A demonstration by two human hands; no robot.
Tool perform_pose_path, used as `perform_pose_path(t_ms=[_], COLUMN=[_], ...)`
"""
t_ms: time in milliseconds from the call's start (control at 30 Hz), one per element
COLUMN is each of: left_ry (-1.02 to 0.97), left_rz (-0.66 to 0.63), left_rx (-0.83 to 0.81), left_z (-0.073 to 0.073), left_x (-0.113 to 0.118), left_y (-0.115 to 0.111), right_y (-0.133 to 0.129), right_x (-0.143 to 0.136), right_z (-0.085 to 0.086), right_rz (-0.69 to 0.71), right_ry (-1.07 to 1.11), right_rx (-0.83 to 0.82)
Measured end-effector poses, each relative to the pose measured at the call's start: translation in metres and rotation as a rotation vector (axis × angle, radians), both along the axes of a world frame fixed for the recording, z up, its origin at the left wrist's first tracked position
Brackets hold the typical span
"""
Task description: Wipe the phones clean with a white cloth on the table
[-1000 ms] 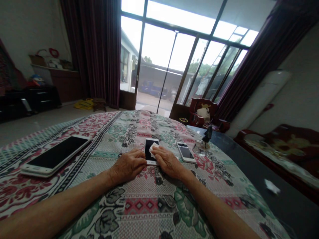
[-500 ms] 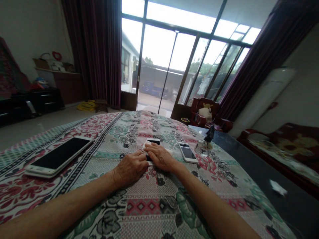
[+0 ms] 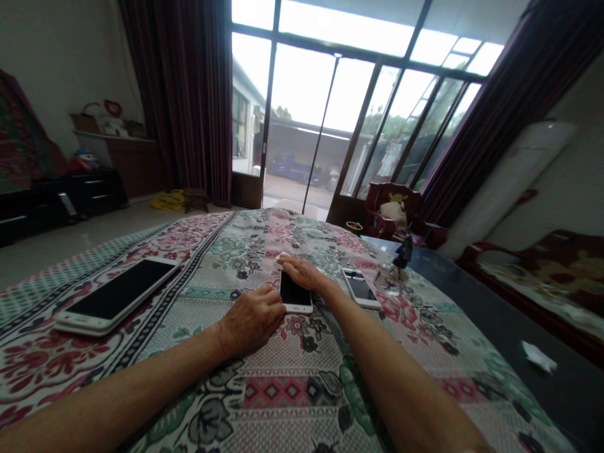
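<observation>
White-edged phone (image 3: 296,297) in the middle is lying flat on the flowery tablecloth (image 3: 283,343), and compared with half a second ago the right hand (image 3: 302,273) has slid up to its far end with the white tissue (image 3: 281,257) under its fingers, so way more of the screen shows now. Looks all dark and glossy, with a pale strip along the near end, fwiw. Left hand (image 3: 257,316) is still parked at the near-left edge, fingers curled in close, though I can't tell if they're actually gripping it.
</observation>
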State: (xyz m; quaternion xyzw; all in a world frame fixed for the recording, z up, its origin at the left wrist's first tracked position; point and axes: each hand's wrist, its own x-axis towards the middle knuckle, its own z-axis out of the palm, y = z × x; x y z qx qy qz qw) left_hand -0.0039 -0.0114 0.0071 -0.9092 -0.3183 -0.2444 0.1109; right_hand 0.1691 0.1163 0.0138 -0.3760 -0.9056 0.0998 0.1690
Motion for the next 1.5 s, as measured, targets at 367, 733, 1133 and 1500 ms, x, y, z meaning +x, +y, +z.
perform_pose_path(t_ms=[367, 733, 1133, 1500], left_ry=[0.0, -0.096, -0.097, -0.095], left_rz=[0.012, -0.027, 0.038, 0.044], left_rx=[0.021, 0.079, 0.064, 0.05], left_z=[0.0, -0.006, -0.009, -0.007], left_x=[0.0, 0.002, -0.001, -0.001], left_y=[-0.001, 0.001, 0.0, -0.002], right_y=[-0.042, -0.108, -0.106, -0.112], right_x=[0.012, 0.029, 0.039, 0.032], right_z=[0.005, 0.009, -0.002, 0.003], right_rz=[0.0, 0.168, 0.159, 0.156], right_ry=[-0.062, -0.082, 0.206, 0.304], right_rx=[-0.018, 0.032, 0.064, 0.1])
